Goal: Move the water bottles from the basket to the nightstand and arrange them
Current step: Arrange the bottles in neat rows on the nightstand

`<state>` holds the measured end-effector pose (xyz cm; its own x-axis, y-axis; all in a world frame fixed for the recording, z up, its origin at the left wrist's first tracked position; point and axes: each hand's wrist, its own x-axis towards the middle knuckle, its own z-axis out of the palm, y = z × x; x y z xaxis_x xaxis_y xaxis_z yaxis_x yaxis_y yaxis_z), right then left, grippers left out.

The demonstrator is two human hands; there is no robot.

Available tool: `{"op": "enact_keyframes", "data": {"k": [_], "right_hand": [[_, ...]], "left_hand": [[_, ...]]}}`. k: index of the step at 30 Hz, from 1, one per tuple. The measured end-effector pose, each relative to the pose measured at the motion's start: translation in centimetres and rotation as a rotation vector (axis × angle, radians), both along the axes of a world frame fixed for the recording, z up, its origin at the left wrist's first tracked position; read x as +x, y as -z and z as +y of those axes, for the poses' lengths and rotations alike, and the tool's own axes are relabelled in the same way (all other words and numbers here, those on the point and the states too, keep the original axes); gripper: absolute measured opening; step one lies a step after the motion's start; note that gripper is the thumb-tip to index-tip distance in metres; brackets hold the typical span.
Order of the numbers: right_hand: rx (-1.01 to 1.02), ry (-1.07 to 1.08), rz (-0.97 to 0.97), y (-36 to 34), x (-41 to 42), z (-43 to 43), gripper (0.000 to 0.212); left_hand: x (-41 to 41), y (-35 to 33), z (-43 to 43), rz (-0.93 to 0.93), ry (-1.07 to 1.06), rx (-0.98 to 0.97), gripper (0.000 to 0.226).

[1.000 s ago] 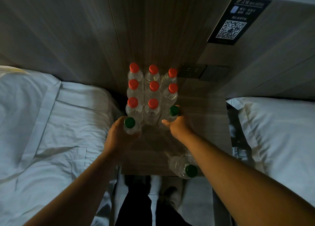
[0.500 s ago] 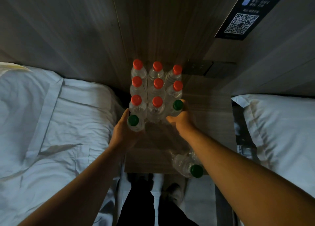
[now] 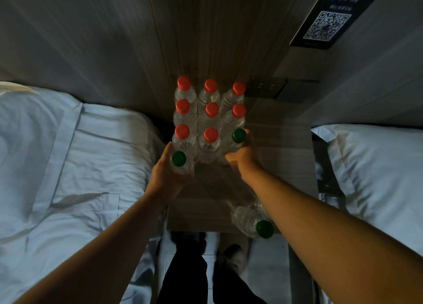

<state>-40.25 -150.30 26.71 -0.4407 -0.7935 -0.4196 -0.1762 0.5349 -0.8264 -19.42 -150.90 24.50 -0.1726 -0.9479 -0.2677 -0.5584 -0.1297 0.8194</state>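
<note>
Several clear red-capped water bottles (image 3: 211,111) stand upright in tight rows at the back of the wooden nightstand (image 3: 283,157). My left hand (image 3: 164,175) grips a green-capped bottle (image 3: 179,162) at the front left of the block. My right hand (image 3: 243,157) holds another green-capped bottle (image 3: 238,137) pressed against the right column, in line with the third row. A third green-capped bottle (image 3: 254,222) lies on its side at the nightstand's front edge, partly under my right forearm. No basket is in view.
White bedding (image 3: 68,166) lies to the left of the nightstand and a white pillow (image 3: 377,173) to the right. A dark socket panel (image 3: 266,87) and a QR-code sign (image 3: 325,24) are on the wall behind. My legs and shoes (image 3: 233,258) are below.
Both hands have stayed on their green-capped bottles and nudged them slightly closer to the block. The view has shifted a little toward the wall.
</note>
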Motion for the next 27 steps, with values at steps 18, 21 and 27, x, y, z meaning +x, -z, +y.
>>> {"op": "enact_keyframes", "data": {"k": [18, 21, 27], "right_hand": [[0.206, -0.393, 0.351, -0.5, 0.0, 2.9, 0.010], [0.113, -0.385, 0.192, -0.9, 1.5, 3.8, 0.044], [0.052, -0.350, 0.132, -0.7, 3.9, 3.5, 0.048]], "left_hand": [[0.1, -0.3, 0.5, 0.001, -0.025, 0.036, 0.082], [0.2, -0.4, 0.5, 0.027, -0.003, 0.028, 0.081], [0.3, -0.5, 0.3, 0.068, 0.037, 0.033, 0.080]]}}
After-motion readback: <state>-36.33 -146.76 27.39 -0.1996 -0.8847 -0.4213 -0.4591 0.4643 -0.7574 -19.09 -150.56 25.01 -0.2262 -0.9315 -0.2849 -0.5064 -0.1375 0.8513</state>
